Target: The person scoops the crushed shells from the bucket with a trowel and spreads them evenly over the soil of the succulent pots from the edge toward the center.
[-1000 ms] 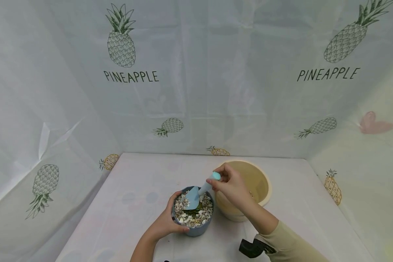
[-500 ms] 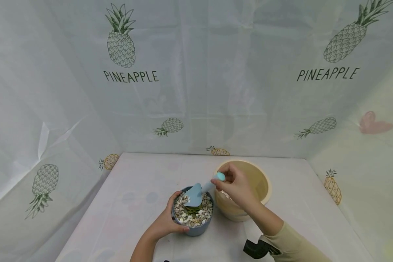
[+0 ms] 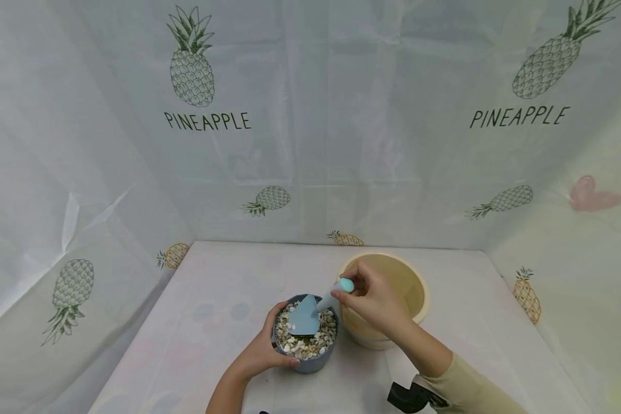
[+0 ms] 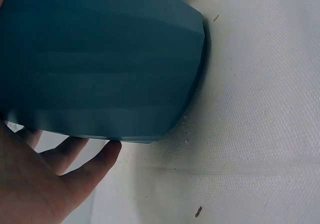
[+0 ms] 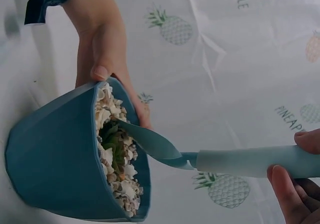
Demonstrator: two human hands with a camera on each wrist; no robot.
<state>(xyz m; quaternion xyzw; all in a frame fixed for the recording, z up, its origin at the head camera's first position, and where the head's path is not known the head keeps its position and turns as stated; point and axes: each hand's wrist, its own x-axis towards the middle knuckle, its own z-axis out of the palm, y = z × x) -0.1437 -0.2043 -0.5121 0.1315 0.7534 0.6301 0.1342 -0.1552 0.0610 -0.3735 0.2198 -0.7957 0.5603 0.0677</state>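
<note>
A blue flower pot point(image 3: 315, 365) filled with pale stones point(image 3: 318, 345) stands on the table. My left hand point(image 3: 265, 349) holds it from the left, thumb at the near rim and fingers along the far side. In the left wrist view, fingers point(image 4: 102, 159) touch the pot's wall. My right hand point(image 3: 374, 296) pinches the handle end of a light blue trowel point(image 3: 304, 317). The trowel's blade slants down over the stones, its tip at the stones in the right wrist view. Green leaves point(image 5: 114, 144) show there beneath the blade; from the head view the blade mostly hides them.
Just right of the pot stands a larger cream bucket point(image 3: 423, 287), partly behind my right forearm. A white cloth point(image 3: 227, 287) covers the table. Pineapple-printed sheeting point(image 3: 310, 144) hangs at the back and sides. A black wrist mount point(image 3: 411, 397) sits on my right sleeve.
The trowel rose off the stones and shifted right, then came down again over the middle of the pot. My right hand moved with it. The left hand and pot stayed put.
</note>
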